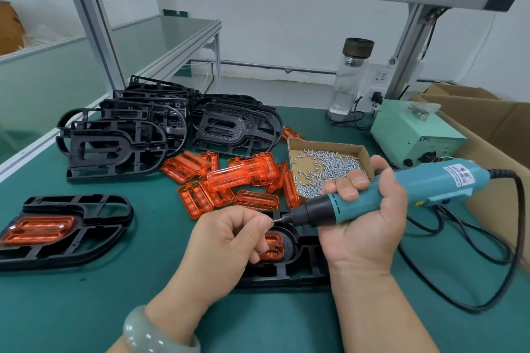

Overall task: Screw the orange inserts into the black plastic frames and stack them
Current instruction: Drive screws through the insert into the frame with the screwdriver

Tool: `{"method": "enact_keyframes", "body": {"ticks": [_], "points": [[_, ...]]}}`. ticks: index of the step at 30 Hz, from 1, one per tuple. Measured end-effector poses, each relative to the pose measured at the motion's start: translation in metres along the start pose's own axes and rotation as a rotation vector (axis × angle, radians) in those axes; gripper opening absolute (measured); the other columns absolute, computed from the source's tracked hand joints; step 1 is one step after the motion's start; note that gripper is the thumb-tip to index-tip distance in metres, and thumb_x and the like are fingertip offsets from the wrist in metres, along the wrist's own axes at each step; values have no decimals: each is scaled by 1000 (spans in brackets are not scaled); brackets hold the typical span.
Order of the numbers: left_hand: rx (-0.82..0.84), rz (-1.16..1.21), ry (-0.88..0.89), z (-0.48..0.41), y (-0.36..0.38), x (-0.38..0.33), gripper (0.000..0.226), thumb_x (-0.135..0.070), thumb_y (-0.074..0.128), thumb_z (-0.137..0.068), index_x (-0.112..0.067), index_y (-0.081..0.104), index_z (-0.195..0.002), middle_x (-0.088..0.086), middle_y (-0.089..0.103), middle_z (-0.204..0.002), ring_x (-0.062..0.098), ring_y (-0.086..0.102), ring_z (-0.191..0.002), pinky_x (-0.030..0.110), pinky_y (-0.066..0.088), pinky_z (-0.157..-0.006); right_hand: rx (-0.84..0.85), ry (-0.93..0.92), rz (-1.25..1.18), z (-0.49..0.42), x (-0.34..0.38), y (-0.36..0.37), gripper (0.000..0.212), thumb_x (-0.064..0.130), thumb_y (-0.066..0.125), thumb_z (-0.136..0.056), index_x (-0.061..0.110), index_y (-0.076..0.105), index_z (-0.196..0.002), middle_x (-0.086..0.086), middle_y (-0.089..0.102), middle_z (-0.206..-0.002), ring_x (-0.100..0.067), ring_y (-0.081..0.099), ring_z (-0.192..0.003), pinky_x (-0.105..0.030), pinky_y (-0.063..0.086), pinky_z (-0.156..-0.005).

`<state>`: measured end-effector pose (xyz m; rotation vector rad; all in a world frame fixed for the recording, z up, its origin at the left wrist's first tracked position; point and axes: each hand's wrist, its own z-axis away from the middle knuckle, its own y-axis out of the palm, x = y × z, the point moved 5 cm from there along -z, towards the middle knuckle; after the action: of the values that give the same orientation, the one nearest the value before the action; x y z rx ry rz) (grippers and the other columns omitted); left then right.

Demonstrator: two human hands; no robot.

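The right hand (364, 223) is clenched round a teal screwdriver (401, 189), held nearly level with its bit pointing left. The left hand (226, 241) has its fingers curled, thumb and forefinger pinching what looks like 1 small screw (272, 220) at the bit's tip; it is too small to be sure. Both hands hover over a black frame (289, 272) lying flat on the green mat (114, 309), with an orange insert (272, 246) seated in it, partly hidden by the left hand. To the left, apart from it, lies a second frame (86, 232) with its insert (37, 228) in place and 2 bright screw heads showing. Behind, a pile of bare frames (120, 137) leans together, and loose inserts (238, 178) lie heaped between that pile and the hands. Just right of the heap sits an open tray of screws (327, 163), touching the nearest inserts. A pale green power unit (413, 132) stands behind the tray, and a glass bottle (350, 80) behind that.
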<state>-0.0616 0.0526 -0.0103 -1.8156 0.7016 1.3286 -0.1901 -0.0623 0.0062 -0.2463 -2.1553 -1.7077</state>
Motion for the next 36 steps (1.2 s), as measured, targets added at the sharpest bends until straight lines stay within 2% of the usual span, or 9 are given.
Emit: {"method": "enact_keyframes", "body": {"ticks": [7, 10, 14, 17, 19, 22, 24, 31, 36], "points": [[-13, 14, 29, 1, 1, -2, 33, -14, 65, -86, -20, 63, -54, -4, 63, -51, 1, 54, -43, 8, 41, -49, -12, -4, -20, 1, -1, -1, 9, 24, 46, -90, 21, 53, -94, 10, 48, -59, -4, 45, -45, -21, 47, -56], [-26, 79, 39, 1, 2, -1, 22, -12, 68, -82, -27, 71, -66, 0, 68, -58, 2, 57, -46, 11, 46, -51, -38, 0, -33, 2, -2, -1, 10, 23, 44, -93, 21, 54, -93, 10, 48, -59, -4, 45, -45, -21, 47, -55], [-26, 134, 50, 1, 2, -1, 23, -7, 70, -80, -29, 74, -74, 0, 70, -61, 5, 61, -49, 14, 49, -52, -57, 0, -30, 2, -1, 0, 8, 25, 48, -88, 22, 54, -92, 10, 46, -59, -4, 44, -44, -20, 46, -55], [3, 223, 41, 2, 3, -3, 9, -29, 72, -71, -31, 76, -78, -3, 74, -73, 9, 68, -61, 12, 49, -55, -72, -10, -33, 1, 2, -1, 9, 27, 48, -87, 23, 54, -91, 10, 46, -59, -4, 43, -44, -19, 46, -57], [24, 217, 43, 3, 2, 0, 23, -40, 70, -63, -35, 75, -85, -6, 74, -81, 10, 70, -70, 12, 50, -60, -72, -17, -32, 1, 4, -2, 9, 27, 48, -86, 23, 54, -91, 10, 45, -59, -4, 43, -44, -19, 46, -57], [7, 170, 40, 1, -1, 2, 13, -23, 72, -75, -33, 73, -83, -3, 73, -72, 8, 68, -64, 12, 48, -56, -63, -18, -30, 0, 5, -3, 10, 27, 48, -85, 23, 54, -91, 10, 45, -60, -3, 44, -45, -19, 46, -58], [-4, 146, 55, -1, -1, 3, 20, -11, 69, -81, -30, 72, -78, -1, 71, -65, 5, 64, -55, 11, 45, -50, -61, -14, -32, 0, 5, -3, 10, 27, 50, -84, 23, 54, -92, 10, 46, -60, -3, 44, -45, -19, 46, -58], [-3, 96, 130, 0, 1, 0, 25, -7, 68, -82, -31, 71, -78, -3, 69, -64, 2, 60, -53, 12, 47, -54, -58, -18, -23, 0, 3, -4, 11, 25, 43, -94, 22, 54, -93, 11, 46, -60, -3, 44, -45, -19, 45, -58], [-44, 27, 161, -2, -1, 1, 10, -27, 72, -76, -36, 73, -79, -13, 70, -76, -2, 62, -67, 7, 46, -63, -78, -25, 18, -5, 10, -7, 8, 27, 50, -88, 23, 54, -93, 10, 46, -59, -5, 43, -45, -22, 45, -57]]}}
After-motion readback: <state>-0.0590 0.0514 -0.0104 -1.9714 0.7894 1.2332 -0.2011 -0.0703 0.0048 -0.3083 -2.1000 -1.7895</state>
